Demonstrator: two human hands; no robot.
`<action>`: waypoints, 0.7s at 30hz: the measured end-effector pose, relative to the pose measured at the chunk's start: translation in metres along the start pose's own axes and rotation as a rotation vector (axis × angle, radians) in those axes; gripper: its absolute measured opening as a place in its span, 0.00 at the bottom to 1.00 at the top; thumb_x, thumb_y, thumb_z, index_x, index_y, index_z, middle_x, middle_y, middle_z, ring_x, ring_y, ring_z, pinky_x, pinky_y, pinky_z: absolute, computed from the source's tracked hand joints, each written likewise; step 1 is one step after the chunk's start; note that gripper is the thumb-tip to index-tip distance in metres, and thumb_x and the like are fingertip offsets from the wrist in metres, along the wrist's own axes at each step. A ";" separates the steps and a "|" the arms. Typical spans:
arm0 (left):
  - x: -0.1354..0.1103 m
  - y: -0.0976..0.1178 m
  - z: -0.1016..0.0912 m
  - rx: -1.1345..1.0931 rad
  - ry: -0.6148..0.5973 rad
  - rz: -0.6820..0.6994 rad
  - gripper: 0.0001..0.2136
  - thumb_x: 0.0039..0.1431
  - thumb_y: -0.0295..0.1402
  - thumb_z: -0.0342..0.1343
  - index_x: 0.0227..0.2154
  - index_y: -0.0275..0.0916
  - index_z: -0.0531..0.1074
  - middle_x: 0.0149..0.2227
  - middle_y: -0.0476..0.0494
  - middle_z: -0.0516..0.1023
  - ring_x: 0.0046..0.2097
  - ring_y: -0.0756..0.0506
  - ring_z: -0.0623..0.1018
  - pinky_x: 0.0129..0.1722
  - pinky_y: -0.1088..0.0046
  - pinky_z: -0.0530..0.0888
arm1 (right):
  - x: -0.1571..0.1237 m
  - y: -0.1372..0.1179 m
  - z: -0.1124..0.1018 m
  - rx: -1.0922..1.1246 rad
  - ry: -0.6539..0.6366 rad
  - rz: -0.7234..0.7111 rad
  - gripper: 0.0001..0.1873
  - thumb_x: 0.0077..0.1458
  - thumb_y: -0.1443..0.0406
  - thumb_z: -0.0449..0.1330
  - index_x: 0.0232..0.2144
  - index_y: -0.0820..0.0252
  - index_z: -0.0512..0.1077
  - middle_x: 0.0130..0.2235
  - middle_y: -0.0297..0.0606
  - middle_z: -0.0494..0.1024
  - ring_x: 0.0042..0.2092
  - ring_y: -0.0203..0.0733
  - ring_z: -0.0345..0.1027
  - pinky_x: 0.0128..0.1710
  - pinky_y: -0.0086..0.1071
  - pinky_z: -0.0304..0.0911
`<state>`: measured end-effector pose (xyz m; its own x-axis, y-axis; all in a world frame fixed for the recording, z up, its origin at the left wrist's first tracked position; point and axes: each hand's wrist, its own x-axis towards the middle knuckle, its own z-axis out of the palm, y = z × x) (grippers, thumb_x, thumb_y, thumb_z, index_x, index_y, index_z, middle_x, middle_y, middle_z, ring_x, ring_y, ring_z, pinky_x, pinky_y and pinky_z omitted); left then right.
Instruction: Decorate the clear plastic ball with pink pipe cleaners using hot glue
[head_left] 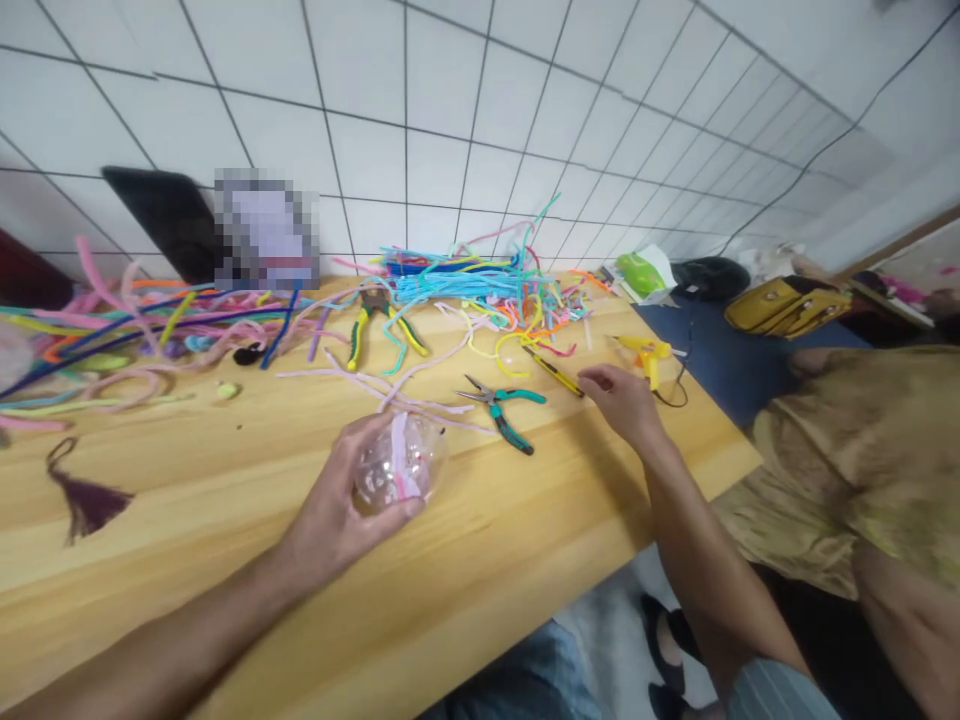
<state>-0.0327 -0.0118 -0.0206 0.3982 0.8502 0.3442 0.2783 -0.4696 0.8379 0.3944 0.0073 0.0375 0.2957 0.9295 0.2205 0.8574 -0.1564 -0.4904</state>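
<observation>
My left hand (352,490) is wrapped round a clear plastic ball (379,470), with a whitish-pink strip (403,455) running over it, and holds it just above the wooden table. Farther right, my right hand (622,400) has its fingers curled in a pinch at the near end of a slim yellow-and-black utility knife (553,371). The exact contact is partly hidden by the fingers. Between the two hands lie needle-nose pliers (499,402) with teal handles, jaws apart. Thin pale pink pipe cleaners (360,383) lie just beyond the ball.
Colourful pipe cleaners (450,285) are heaped along the tiled wall, near yellow-handled pliers (373,318). A yellow glue gun (646,355) with a cord lies at right. A dark tassel (94,500) lies at left. Another person (832,470) sits close on the right.
</observation>
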 end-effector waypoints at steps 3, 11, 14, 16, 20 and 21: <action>-0.005 0.005 -0.001 -0.012 -0.057 0.044 0.40 0.63 0.40 0.69 0.73 0.53 0.56 0.68 0.36 0.68 0.69 0.30 0.72 0.68 0.45 0.73 | 0.000 -0.017 0.007 0.047 -0.085 -0.046 0.10 0.60 0.60 0.64 0.38 0.56 0.84 0.37 0.39 0.88 0.37 0.44 0.80 0.41 0.35 0.71; -0.008 0.007 0.004 -0.054 -0.199 0.119 0.46 0.56 0.40 0.74 0.73 0.52 0.55 0.68 0.31 0.68 0.69 0.27 0.71 0.68 0.41 0.72 | -0.021 -0.107 0.037 -0.137 -0.457 -0.432 0.06 0.66 0.67 0.64 0.38 0.58 0.83 0.40 0.40 0.87 0.42 0.43 0.80 0.44 0.33 0.68; -0.007 0.009 0.005 -0.042 -0.221 0.128 0.49 0.54 0.40 0.76 0.73 0.51 0.54 0.68 0.31 0.68 0.69 0.28 0.71 0.68 0.43 0.72 | -0.029 -0.133 0.049 -0.329 -0.548 -0.498 0.08 0.69 0.64 0.63 0.41 0.59 0.82 0.45 0.47 0.87 0.49 0.50 0.81 0.48 0.36 0.70; -0.006 0.010 0.006 -0.033 -0.219 0.148 0.50 0.53 0.42 0.77 0.74 0.51 0.54 0.68 0.31 0.68 0.69 0.28 0.71 0.68 0.44 0.73 | -0.033 -0.145 0.056 -0.430 -0.594 -0.517 0.11 0.72 0.62 0.60 0.45 0.60 0.82 0.49 0.51 0.86 0.52 0.53 0.81 0.49 0.38 0.71; -0.005 0.010 0.008 -0.022 -0.221 0.174 0.51 0.52 0.42 0.77 0.74 0.49 0.53 0.68 0.30 0.68 0.68 0.29 0.72 0.67 0.45 0.75 | -0.036 -0.159 0.062 -0.513 -0.676 -0.509 0.14 0.73 0.65 0.56 0.46 0.62 0.81 0.51 0.54 0.85 0.52 0.57 0.81 0.46 0.40 0.72; -0.005 0.010 0.008 -0.019 -0.221 0.186 0.52 0.52 0.42 0.77 0.74 0.49 0.52 0.68 0.29 0.68 0.68 0.29 0.72 0.66 0.45 0.75 | -0.036 -0.161 0.062 -0.503 -0.689 -0.507 0.13 0.72 0.66 0.56 0.45 0.63 0.81 0.50 0.53 0.86 0.51 0.56 0.81 0.46 0.40 0.71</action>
<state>-0.0245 -0.0222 -0.0176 0.6221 0.6764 0.3943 0.1672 -0.6068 0.7771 0.2202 0.0199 0.0565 -0.3284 0.8918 -0.3112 0.9407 0.3384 -0.0231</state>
